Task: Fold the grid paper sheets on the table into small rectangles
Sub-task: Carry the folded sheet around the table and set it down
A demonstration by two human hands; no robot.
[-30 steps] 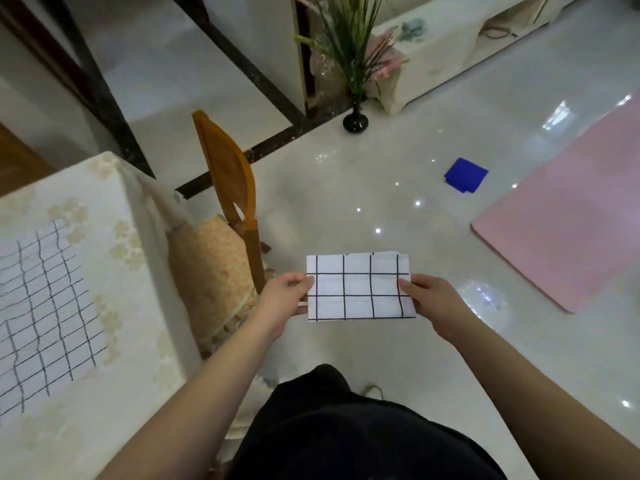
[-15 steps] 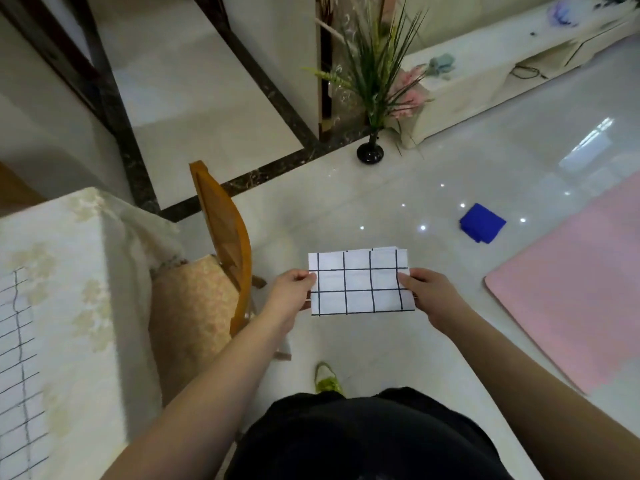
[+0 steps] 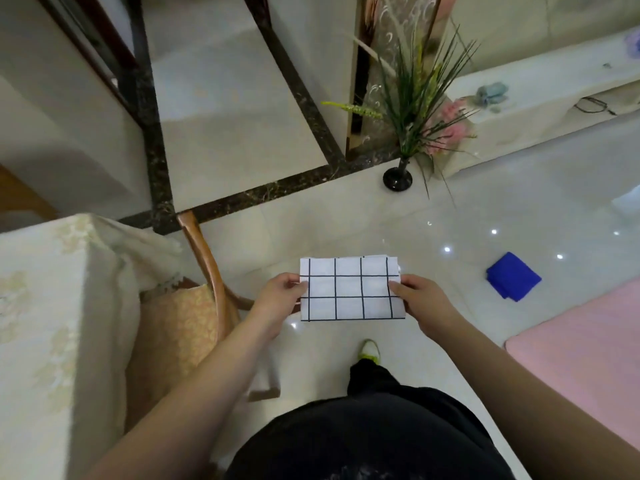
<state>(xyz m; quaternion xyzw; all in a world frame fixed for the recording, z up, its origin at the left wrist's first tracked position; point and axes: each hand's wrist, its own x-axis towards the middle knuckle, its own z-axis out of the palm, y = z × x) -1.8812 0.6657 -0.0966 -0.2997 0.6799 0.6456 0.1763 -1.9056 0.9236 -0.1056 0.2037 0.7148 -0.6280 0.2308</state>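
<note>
**Folded sheet held in mid-air: watch the layers**

Your left hand [image 3: 281, 295] and right hand [image 3: 417, 296] each pinch one short edge of the folded grid paper [image 3: 351, 289], held above the floor, away from the surface [image 3: 45, 306]. The layers look slightly offset along the top edge; creasing unsupported like this could set a crooked rectangle.

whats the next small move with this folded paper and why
Probably bring the two short ends together for another fold. The left hand and right hand each pinch one end of the grid paper, held in the air over the floor, away from the table. It is already a layered rectangle, yet still wide, so halving it would likely make it small.
</note>
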